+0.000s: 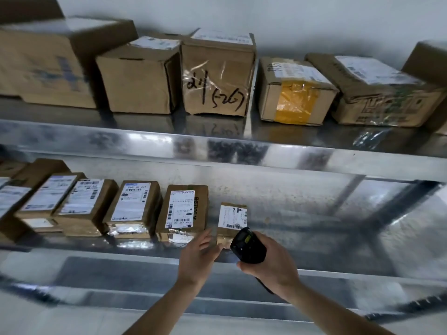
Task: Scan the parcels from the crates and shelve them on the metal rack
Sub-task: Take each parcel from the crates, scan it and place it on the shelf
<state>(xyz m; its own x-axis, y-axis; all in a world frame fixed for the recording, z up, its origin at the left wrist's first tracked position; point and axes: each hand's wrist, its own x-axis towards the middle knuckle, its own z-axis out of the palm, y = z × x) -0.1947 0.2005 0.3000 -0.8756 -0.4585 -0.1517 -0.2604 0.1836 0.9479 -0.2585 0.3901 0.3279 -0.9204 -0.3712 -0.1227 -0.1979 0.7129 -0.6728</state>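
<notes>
Two bare forearms reach up from the bottom edge. The right hand [268, 264] has its fingers curled tight around a black handheld scanner [248, 246], a chunky rounded plastic body with a small lit screen facing up. Beside it, the left hand [197, 258] is spread, fingers straight and relaxed, holding nothing, its fingertips at the front left corner of a small parcel [232, 220]; the blur there hides whether they touch it.

That small parcel is a squat brown cardboard box with a white printed label on top, sitting on the lower shelf [314, 243] of the metal rack, at the right end of a row. Just to its left lies a flat cardboard parcel [183, 211] with a long white label and clear tape glinting on its front edge, then more flat labelled boxes packed side by side toward the left.

The shelf is bare, shiny sheet metal, mottled with reflections. The upper shelf [242, 151] has the same bright folded steel lip. On it stand bigger corrugated cartons: one with black marker scrawl under crinkled clear tape [217, 78], one banded with glossy yellow tape [294, 93].
</notes>
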